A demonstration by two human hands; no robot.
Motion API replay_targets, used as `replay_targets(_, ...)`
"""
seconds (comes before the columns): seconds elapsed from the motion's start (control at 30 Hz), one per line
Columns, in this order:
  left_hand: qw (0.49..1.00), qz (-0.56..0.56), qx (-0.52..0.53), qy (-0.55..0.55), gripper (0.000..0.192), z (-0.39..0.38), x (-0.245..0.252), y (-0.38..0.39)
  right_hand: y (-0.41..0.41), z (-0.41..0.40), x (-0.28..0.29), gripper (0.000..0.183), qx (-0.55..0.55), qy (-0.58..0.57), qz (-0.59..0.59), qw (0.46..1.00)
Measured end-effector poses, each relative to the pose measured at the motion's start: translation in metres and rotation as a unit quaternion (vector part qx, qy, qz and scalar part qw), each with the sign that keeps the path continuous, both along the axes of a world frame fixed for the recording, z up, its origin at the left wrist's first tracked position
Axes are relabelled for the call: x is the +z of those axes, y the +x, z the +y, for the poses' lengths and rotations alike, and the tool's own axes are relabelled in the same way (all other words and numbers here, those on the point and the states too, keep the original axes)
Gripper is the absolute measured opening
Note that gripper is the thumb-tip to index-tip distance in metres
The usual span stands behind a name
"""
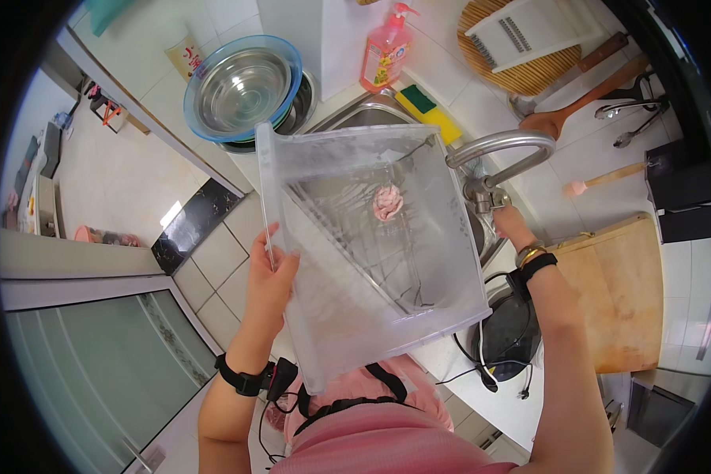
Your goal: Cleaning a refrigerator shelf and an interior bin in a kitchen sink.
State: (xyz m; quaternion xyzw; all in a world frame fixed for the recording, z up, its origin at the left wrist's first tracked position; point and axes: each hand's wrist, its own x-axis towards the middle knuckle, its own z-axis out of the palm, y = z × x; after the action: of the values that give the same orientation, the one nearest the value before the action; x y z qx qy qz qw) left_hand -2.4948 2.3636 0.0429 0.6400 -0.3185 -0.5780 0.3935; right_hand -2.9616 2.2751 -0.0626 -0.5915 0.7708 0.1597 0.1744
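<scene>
A large clear plastic drawer [355, 332] lies tilted over the sink [355, 115], and my left hand [274, 260] grips its left edge. Inside the drawer rests a crumpled pink cloth or scrubber [387, 202]. My right hand [509, 222] is at the handle of the metal faucet [480, 192], its fingers partly hidden. The curved spout [500, 142] reaches over the drawer's right rim. A yellow and green sponge [429, 112] lies on the sink's back edge, beside the drawer's upper right corner. The drawer hides most of the basin.
Stacked bowls [243, 89] stand at the upper left, a pink soap bottle [386, 50] behind the sink. A wooden cutting board [613, 290] and a black appliance with cables [506, 335] are on the right. A wooden spatula [548, 121] and a grater [527, 35] hang on the wall.
</scene>
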Motion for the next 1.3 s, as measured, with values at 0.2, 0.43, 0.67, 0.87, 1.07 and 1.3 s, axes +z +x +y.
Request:
replay_targets(0.2,1.000,0.004,-0.003,-0.004,0.055,-0.003,0.004,-0.009,0.113,0.025,0.092,0.019,0.125,-0.208,-0.132,0.961)
replay_targets(0.43,1.000,-0.027,0.009,-0.004,0.057,-0.005,0.003,-0.009,0.191,-0.040,-0.098,0.031,0.365,-0.122,-0.032,0.922)
replay_targets(0.67,0.999,-0.010,0.033,-0.005,0.054,0.002,-0.004,-0.003,0.272,-0.049,-0.125,0.037,0.157,-0.292,-0.097,0.939)
replay_targets(0.87,1.000,-0.024,-0.014,-0.007,0.050,-0.003,-0.004,-0.004,0.272,-0.026,-0.087,0.030,0.326,-0.264,-0.340,0.841)
replay_targets(1.07,1.000,-0.017,-0.001,-0.006,0.051,-0.005,0.003,-0.003,0.235,-0.051,-0.099,0.028,0.117,-0.350,-0.234,0.900)
replay_targets(1.3,0.999,0.020,0.026,-0.012,0.046,-0.002,-0.009,0.001,0.341,-0.008,-0.089,0.041,0.167,-0.201,-0.324,0.909)
